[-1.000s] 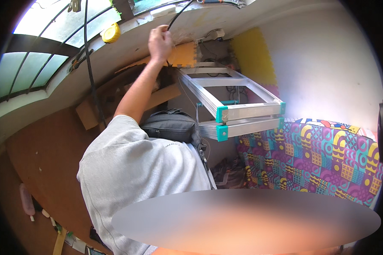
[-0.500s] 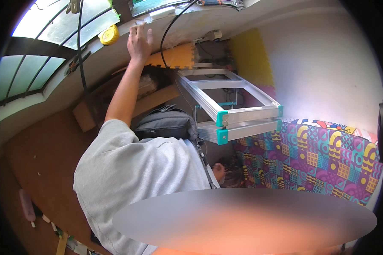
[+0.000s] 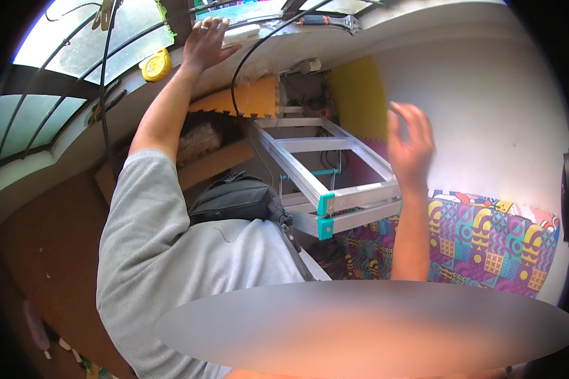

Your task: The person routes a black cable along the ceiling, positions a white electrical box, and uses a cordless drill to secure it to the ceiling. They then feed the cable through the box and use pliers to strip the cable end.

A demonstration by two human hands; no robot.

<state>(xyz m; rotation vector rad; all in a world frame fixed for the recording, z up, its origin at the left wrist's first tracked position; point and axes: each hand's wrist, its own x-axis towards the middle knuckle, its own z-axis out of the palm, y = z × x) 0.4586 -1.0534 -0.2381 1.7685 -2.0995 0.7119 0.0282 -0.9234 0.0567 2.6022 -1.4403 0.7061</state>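
Note:
My left hand (image 3: 207, 45) reaches up to the window ledge, its fingers spread against the frame's lower edge and a ring on one finger. Right beside it on the ledge lies a white oblong object (image 3: 241, 34). A yellow tape measure (image 3: 156, 65) rests on the ledge to the left of that hand. My right hand (image 3: 412, 148) is raised in the air before the pale wall, fingers curved and apart, slightly blurred, with nothing visible in it. Further right along the ledge is a hand tool (image 3: 325, 21) with an orange-and-blue grip and metal head.
An aluminium ladder (image 3: 360, 197) with teal end caps stands below, between my arms. A black bag (image 3: 239, 201) hangs at my front. Black cables (image 3: 107, 95) hang by the window. Patterned fabric (image 3: 480, 246) covers something at right; orange (image 3: 250, 93) and yellow (image 3: 358, 88) foam mats lean behind.
My left hand has moved up onto the window frame. My right hand has risen from low beside the ladder into the air at right. The whole view has shifted a little.

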